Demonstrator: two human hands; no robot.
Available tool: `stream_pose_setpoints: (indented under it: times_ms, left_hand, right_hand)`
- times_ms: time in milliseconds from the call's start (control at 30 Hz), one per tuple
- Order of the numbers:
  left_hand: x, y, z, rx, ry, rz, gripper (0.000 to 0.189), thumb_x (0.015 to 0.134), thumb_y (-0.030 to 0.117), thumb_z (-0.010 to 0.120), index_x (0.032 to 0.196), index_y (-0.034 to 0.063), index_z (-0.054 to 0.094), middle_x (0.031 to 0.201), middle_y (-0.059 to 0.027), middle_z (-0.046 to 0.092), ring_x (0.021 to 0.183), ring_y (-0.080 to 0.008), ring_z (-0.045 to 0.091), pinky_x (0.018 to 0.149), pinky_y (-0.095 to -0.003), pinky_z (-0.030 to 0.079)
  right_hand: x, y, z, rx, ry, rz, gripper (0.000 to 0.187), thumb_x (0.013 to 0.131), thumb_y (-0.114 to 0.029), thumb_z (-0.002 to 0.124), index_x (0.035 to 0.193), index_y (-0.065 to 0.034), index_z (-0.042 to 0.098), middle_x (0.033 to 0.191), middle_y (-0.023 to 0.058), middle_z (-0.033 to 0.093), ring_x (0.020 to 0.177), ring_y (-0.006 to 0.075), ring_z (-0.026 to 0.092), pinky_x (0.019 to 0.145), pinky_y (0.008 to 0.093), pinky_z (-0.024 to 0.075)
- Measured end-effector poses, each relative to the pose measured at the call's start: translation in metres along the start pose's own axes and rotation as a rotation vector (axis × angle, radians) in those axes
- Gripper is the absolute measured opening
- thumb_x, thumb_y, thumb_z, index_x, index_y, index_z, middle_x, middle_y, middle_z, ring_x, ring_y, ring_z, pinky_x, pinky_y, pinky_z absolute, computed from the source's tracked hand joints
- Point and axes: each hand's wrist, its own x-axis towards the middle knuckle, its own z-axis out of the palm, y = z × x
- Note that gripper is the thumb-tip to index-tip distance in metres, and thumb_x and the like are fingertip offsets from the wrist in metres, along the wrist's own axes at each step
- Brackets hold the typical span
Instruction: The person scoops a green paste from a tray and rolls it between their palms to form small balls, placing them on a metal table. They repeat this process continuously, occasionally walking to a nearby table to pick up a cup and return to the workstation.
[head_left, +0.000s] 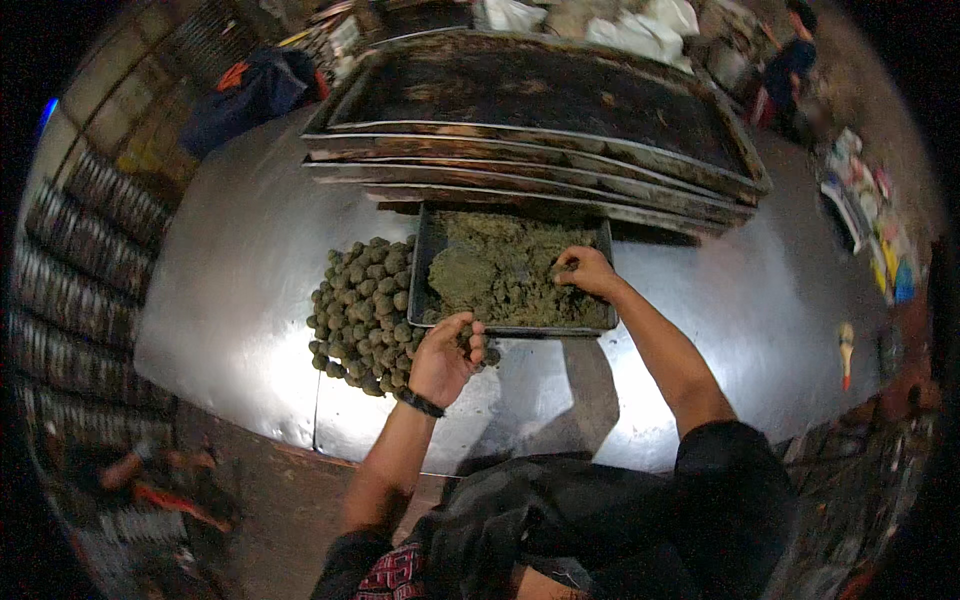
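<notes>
A dark rectangular tray (517, 331) holds a crumbly greenish-brown mixture (480, 262). Over the tray's right side is my right hand (589, 271), its fingers curled at the mixture; whether they pinch some is unclear. My left hand (448, 356) is palm up at the tray's near left edge, fingers curled around what seems to be a lump of the same mixture, partly hidden by the fingers. Left of the tray lies a heap of small balls (367, 300) of similar colour, some of them behind my left hand.
Large metal-edged trays (540, 97) are stacked behind the small tray on the metal table (240, 225). A brush (846, 352) lies at the right. Dark blue cloth (262, 97) sits at the back left. Another person (787, 71) is at the far right; racks (82, 300) stand at left.
</notes>
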Motion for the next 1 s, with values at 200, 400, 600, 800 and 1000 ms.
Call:
stream_pose_setpoints:
  times_ms: [200,400,600,800,1000]
  left_hand:
    - [0.065,0.004,-0.009,0.005,0.024,-0.063,0.017,0.089,0.014,0.040,0.097,0.0014,0.047,0.082,-0.0076,0.054,0.065,-0.0155,0.050,0.058,-0.0271,0.043]
    - [0.134,-0.003,-0.006,0.044,0.076,-0.147,0.037,0.093,0.032,0.036,0.110,-0.0008,0.044,0.087,-0.0116,0.053,0.071,-0.0188,0.052,0.060,-0.0308,0.044]
    - [0.150,0.008,-0.016,0.715,-0.020,0.122,0.055,0.090,0.047,0.034,0.116,-0.0005,0.042,0.103,-0.0171,0.053,0.089,-0.0298,0.054,0.077,-0.0433,0.042]
    - [0.135,0.012,0.004,1.160,-0.070,0.448,0.060,0.088,0.051,0.033,0.100,-0.0031,0.055,0.085,-0.0200,0.060,0.078,-0.0333,0.058,0.069,-0.0426,0.045]
    - [0.147,-0.016,-0.001,1.303,-0.109,0.463,0.057,0.086,0.048,0.040,0.102,-0.0039,0.054,0.084,-0.0189,0.061,0.066,-0.0295,0.057,0.064,-0.0409,0.045]
  right_hand:
    - [-0.031,-0.070,-0.004,0.781,0.061,0.089,0.027,0.085,-0.012,0.052,0.112,-0.0131,0.049,0.131,0.0109,0.034,0.122,0.0241,0.030,0.101,0.0524,0.0132]
    - [-0.017,-0.098,0.041,0.773,0.193,-0.113,0.030,0.082,-0.011,0.058,0.110,-0.0094,0.049,0.112,0.0054,0.048,0.079,0.0166,0.056,0.083,0.0353,0.0420]
    - [-0.023,-0.114,0.065,0.370,0.417,-0.383,0.043,0.075,-0.007,0.064,0.114,-0.0045,0.049,0.092,0.0069,0.059,0.072,0.0187,0.060,0.076,0.0320,0.0460]
    - [-0.044,-0.118,0.050,0.032,0.526,-0.255,0.039,0.064,-0.020,0.071,0.098,-0.0013,0.062,0.077,0.0114,0.062,0.067,0.0185,0.059,0.064,0.0326,0.0465]
    - [-0.058,-0.107,0.039,0.012,0.411,-0.132,0.034,0.066,-0.017,0.067,0.096,-0.0018,0.062,0.079,0.0120,0.064,0.063,0.0136,0.057,0.057,0.0284,0.0452]
